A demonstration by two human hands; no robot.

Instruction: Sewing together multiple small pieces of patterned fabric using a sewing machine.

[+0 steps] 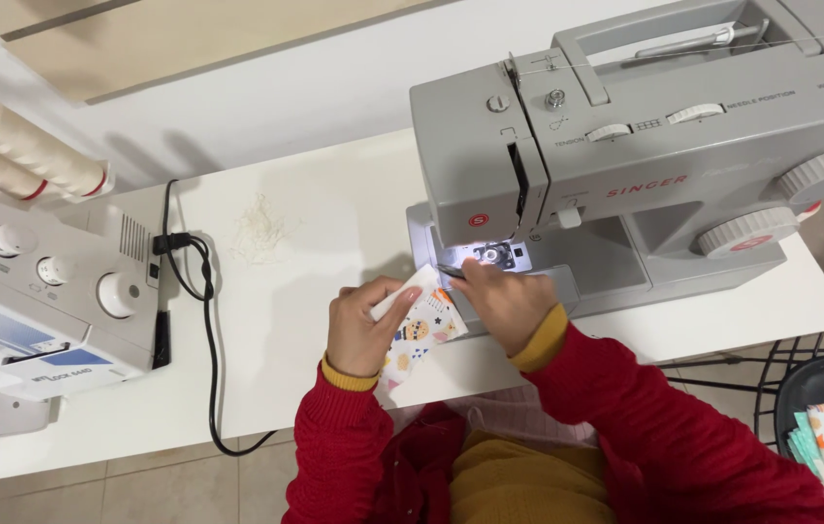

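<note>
Two hands at needle: left hand [361, 333] pinches printed fabric [421, 325]; right hand [504, 301] grips small tool [451, 271]. Risk: fingers v. close to sewing machine [625, 155] needle, poss. prick.

fabric piece [421, 325]: small, white, printed with orange and dark cartoon shapes | state: partly folded, top corner turned up | pose: lying flat, angled | place: near front edge of the white tabletop, beside the sewing machine's needle plate [499, 255]
</note>
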